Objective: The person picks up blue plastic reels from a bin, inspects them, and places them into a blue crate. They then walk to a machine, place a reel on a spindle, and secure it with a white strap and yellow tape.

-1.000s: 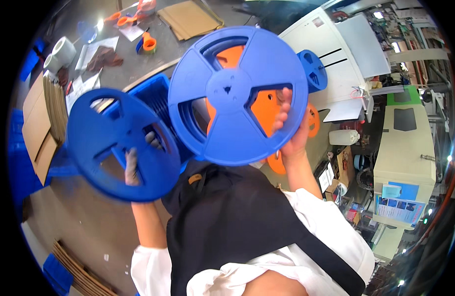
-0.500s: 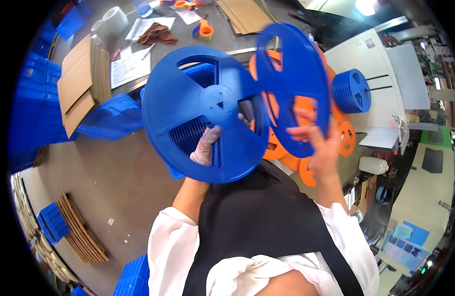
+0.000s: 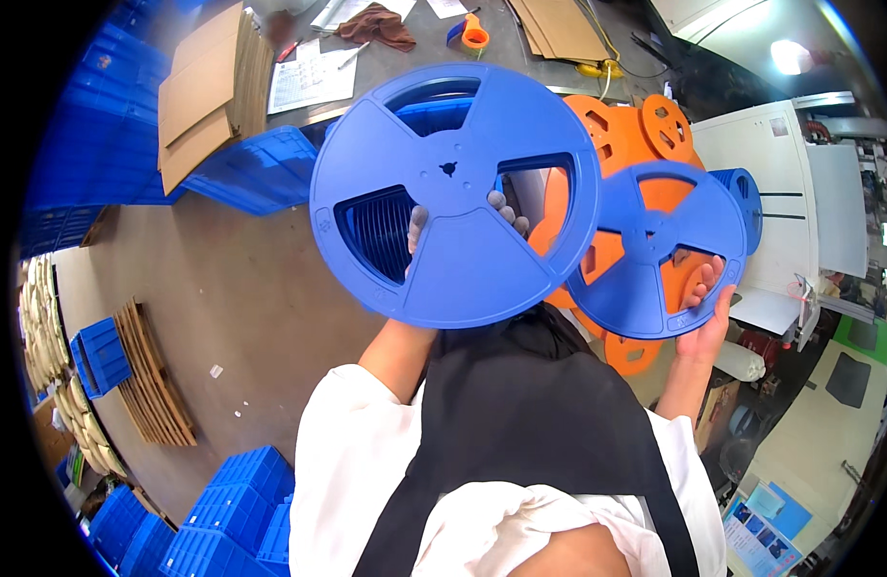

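A large blue plastic reel [image 3: 463, 240] faces me in front of my apron, with three window-like cutouts and a small hub hole. My left hand [image 3: 507, 212], in a greyish glove, grips it from behind; thumb and fingertips show through two of the cutouts. A second blue reel [image 3: 650, 231] is to its right, partly overlapped by the large one's rim. Bare and ungloved, my right hand [image 3: 710, 306] is closed on its lower right rim, with fingers showing through a cutout. Behind the large reel, dark blue ridged edges show through the left cutout.
Orange reels [image 3: 667, 130] lie behind the blue ones. More blue reels [image 3: 742, 197] stand against a white panel [image 3: 751, 135]. Left are blue crates [image 3: 251, 173] and stacked cardboard [image 3: 208, 91]. Papers [image 3: 314, 82], a brown cloth [image 3: 378, 27] and an orange tape dispenser [image 3: 474, 34] lie on the bench.
My right hand has lowered its reel to the right and turned its flat face toward me. The large reel in my left hand has swung to face me more squarely.
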Demonstrator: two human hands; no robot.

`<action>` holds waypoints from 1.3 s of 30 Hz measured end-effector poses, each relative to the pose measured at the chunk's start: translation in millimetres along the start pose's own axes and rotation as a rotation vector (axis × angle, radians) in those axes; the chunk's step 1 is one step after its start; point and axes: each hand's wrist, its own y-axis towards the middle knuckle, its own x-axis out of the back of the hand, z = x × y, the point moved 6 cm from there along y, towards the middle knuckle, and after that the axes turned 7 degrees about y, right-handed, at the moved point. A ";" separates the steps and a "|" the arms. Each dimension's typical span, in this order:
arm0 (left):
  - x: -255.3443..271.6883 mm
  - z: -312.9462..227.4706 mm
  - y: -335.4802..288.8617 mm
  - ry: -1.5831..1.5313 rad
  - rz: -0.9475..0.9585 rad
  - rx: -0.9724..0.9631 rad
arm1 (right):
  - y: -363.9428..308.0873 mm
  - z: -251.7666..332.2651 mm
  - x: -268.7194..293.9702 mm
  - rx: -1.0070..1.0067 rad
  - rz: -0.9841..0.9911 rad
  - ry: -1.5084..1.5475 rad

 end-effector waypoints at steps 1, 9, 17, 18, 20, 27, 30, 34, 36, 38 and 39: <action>-2.6 -0.3 0.4 0.034 -0.077 -0.024 | -1.0 3.3 0.7 -0.001 0.047 0.073; 2.3 -43.2 -29.3 0.290 0.013 -0.065 | -3.7 14.1 -14.0 0.033 0.252 0.439; -12.3 -63.1 -29.4 0.512 0.026 -0.288 | 7.4 6.8 -47.6 -0.143 0.408 0.769; -11.5 -64.9 -33.0 0.553 -0.041 -0.302 | 7.7 3.0 -54.6 -0.162 0.420 0.778; -10.2 -60.4 -31.8 0.513 -0.120 -0.248 | 8.8 -3.6 -66.8 -0.186 0.404 0.778; 23.4 -44.5 -22.0 0.468 -0.289 -0.117 | 1.6 -30.2 -105.0 -0.299 0.392 0.791; 14.9 -20.3 -1.0 0.465 -0.229 -0.078 | 2.4 -55.3 -119.0 -0.134 0.202 0.154; 95.0 -26.4 -6.7 0.538 -0.326 -0.009 | 3.8 -101.2 -91.6 -0.051 0.148 -0.403; 87.7 -1.7 12.7 0.576 -0.101 0.148 | -12.2 -84.7 -105.8 0.284 0.240 -0.728; 73.6 16.4 15.4 0.591 -0.044 0.252 | -11.6 -70.3 -112.5 0.401 0.345 -0.998; 62.3 23.3 15.2 0.581 -0.025 0.285 | -12.4 -62.9 -114.6 0.453 0.383 -1.133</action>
